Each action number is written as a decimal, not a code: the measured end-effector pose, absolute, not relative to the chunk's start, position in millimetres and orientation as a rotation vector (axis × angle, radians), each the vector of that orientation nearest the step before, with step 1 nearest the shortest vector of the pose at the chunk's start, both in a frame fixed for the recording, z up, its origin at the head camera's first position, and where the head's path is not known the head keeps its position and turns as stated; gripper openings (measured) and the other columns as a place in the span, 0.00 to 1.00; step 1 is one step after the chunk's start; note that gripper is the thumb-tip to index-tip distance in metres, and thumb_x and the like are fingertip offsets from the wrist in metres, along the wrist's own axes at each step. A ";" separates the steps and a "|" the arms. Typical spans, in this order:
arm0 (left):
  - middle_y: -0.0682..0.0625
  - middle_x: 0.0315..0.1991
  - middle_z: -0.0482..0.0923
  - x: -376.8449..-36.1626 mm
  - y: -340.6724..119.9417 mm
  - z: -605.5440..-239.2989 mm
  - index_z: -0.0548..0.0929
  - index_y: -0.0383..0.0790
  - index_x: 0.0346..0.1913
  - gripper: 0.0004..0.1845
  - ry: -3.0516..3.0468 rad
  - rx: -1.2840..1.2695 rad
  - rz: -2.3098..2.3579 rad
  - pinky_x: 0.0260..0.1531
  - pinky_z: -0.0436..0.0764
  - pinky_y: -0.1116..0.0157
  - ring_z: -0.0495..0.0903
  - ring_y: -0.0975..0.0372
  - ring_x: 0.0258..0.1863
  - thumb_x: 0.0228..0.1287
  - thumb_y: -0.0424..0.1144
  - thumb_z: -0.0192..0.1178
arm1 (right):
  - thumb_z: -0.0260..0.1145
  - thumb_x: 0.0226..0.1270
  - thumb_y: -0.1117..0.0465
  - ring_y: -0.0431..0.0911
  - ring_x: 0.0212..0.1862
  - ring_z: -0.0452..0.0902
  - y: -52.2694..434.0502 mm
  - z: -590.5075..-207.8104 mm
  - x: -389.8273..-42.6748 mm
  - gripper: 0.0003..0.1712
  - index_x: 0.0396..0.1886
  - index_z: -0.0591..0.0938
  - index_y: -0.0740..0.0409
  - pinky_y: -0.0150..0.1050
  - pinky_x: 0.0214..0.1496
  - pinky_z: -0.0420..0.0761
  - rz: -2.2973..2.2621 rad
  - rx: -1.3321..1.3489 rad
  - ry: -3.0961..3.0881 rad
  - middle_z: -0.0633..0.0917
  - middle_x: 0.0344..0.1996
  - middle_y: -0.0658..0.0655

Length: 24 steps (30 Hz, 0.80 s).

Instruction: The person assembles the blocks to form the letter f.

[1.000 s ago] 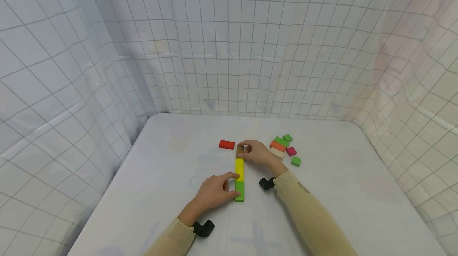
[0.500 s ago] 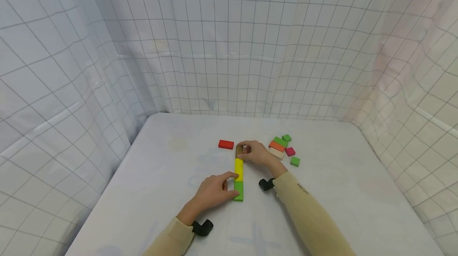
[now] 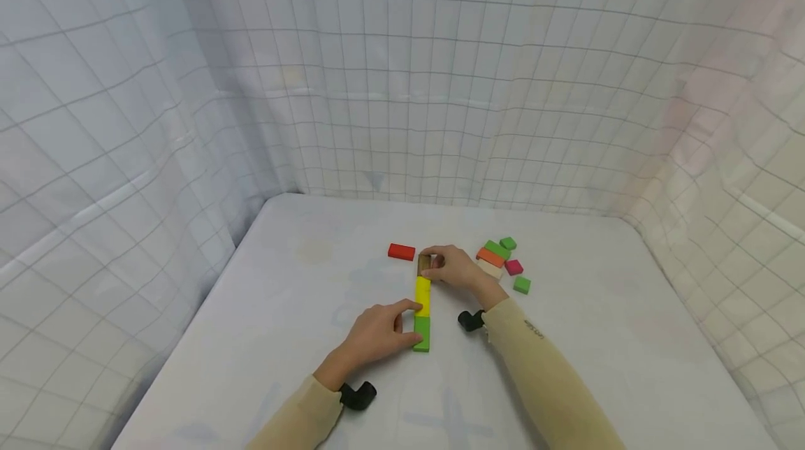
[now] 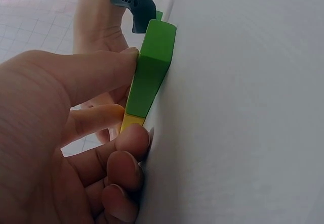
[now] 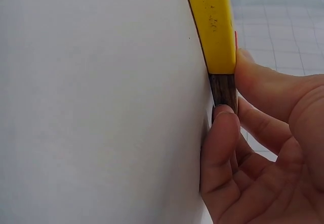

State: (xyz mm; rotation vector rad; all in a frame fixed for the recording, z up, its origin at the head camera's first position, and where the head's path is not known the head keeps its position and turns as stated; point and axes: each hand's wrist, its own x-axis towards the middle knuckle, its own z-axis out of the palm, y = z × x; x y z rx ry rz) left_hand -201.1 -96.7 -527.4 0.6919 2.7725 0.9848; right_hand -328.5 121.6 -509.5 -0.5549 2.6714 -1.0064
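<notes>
— Now, the hands?
— Left hand (image 3: 377,335) pinches the green block (image 3: 422,333); right hand (image 3: 457,270) pinches the brown block (image 3: 424,265).
— Position?
— Both end a row with the yellow block (image 3: 423,295) mid-table (image 3: 302,310).

Brown block (image 3: 424,264), yellow block (image 3: 423,295), green block (image 3: 422,332) flat on table, end to end, one straight line

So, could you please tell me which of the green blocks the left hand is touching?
The long green block at the near end of the row, beside the left hand; the other green blocks lie loose on the right.
</notes>
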 end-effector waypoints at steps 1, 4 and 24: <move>0.60 0.20 0.72 -201.3 -96.7 -526.6 0.81 0.52 0.61 0.27 2.767 0.697 0.985 0.20 0.66 0.68 0.69 0.66 0.17 0.61 0.56 0.70 | 0.73 0.67 0.53 0.46 0.33 0.72 122.0 -509.3 -328.2 0.27 0.64 0.80 0.51 0.37 0.34 0.72 -1.005 -0.560 2.672 0.79 0.33 0.52; 0.60 0.20 0.72 -201.8 -97.6 -524.8 0.81 0.52 0.62 0.26 2.745 0.680 0.980 0.21 0.66 0.68 0.69 0.66 0.17 0.63 0.56 0.69 | 0.72 0.67 0.52 0.46 0.34 0.72 122.1 -510.0 -327.6 0.26 0.64 0.80 0.50 0.37 0.35 0.71 -1.005 -0.564 2.672 0.79 0.32 0.52; 0.54 0.35 0.81 -225.1 -105.4 -478.2 0.86 0.42 0.54 0.17 2.965 0.684 0.991 0.33 0.78 0.64 0.77 0.63 0.31 0.67 0.44 0.68 | 0.73 0.66 0.51 0.46 0.35 0.72 123.8 -514.5 -330.8 0.27 0.64 0.80 0.49 0.37 0.35 0.72 -1.016 -0.560 2.669 0.79 0.33 0.52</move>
